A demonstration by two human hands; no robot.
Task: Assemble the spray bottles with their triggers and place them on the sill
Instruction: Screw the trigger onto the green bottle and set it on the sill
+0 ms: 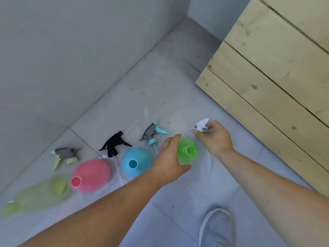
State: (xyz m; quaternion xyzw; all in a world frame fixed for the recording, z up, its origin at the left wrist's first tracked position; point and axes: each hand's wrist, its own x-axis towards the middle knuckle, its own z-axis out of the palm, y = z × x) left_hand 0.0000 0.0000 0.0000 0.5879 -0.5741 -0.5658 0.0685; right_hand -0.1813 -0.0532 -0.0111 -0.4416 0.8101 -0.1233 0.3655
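A translucent green plastic bottle with a rounded shoulder and open threaded neck stands upright on the grey tiled floor, right of the frame's centre. The left hand wraps its left side, thumb and fingers curled round the body. Just above and to the right, the right hand pinches a white trigger head with a green collar, fingers bent, wrist cocked.

To the left stand a matte blue bottle and a pink one, both bulbous, and a pale yellow-green bottle, blurred, at the lower left. Behind them lie a grey-and-teal trigger, a black trigger and a grey-and-yellow trigger. Knotty pale wooden boards fill the upper right; a grey shoe shows at the bottom.
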